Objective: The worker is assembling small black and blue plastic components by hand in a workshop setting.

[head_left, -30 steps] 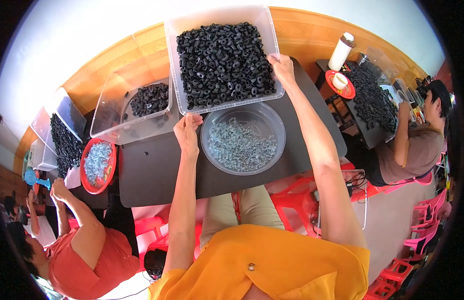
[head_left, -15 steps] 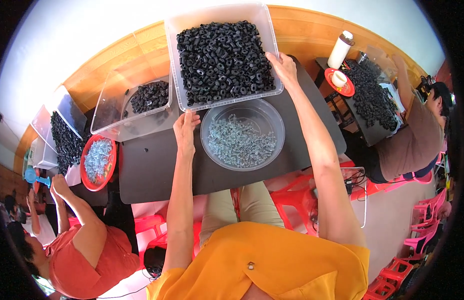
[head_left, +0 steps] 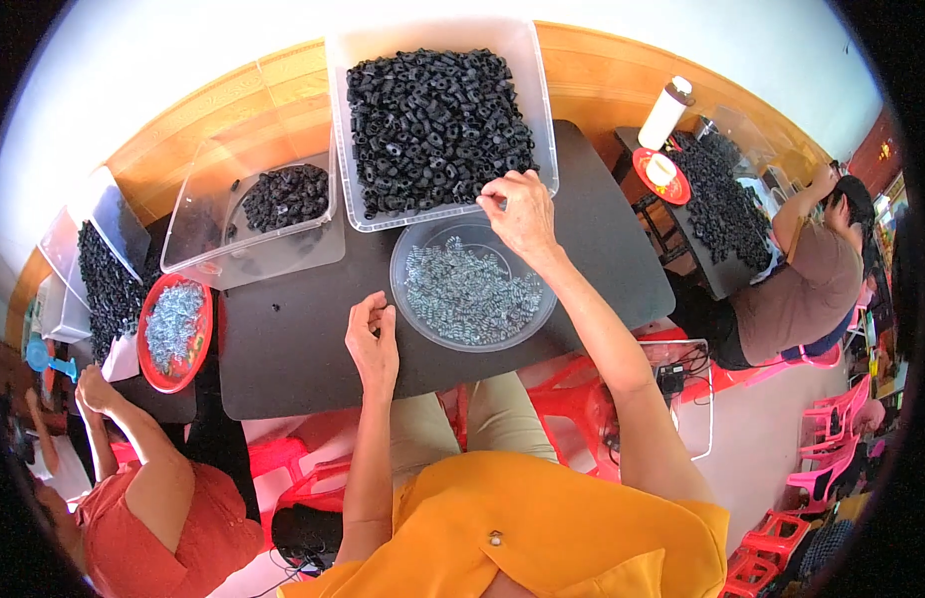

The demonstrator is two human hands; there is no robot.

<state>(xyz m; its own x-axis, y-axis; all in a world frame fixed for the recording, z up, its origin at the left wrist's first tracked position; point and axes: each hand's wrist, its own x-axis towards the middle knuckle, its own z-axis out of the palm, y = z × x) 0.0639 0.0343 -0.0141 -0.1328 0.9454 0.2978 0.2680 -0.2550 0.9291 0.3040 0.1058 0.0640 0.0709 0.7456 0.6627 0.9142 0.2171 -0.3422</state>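
Note:
A clear plastic box (head_left: 537, 120) full of small black hollow parts (head_left: 432, 130) stands at the far middle of the dark table. At its front right rim is my right hand (head_left: 524, 214), fingers bent with a gap to the thumb and nothing seen in them. In front of the box lies a round clear tray (head_left: 472, 346) with many small metallic springs (head_left: 467, 289). My left hand (head_left: 373, 344) hovers left of this tray, loosely curled, with no object visible in it.
Left on the dark table (head_left: 602, 229) sits another clear bin (head_left: 208, 234) with a black pile. A red bowl (head_left: 205, 344) of pale parts is further left. Co-workers (head_left: 173, 508) (head_left: 796, 289) sit on both sides. A white bottle (head_left: 666, 115) stands right, beyond red stools.
Both my hands have let go of the box of black parts, which now rests on the table. My left hand has drawn back toward me; my right has moved left and nearer.

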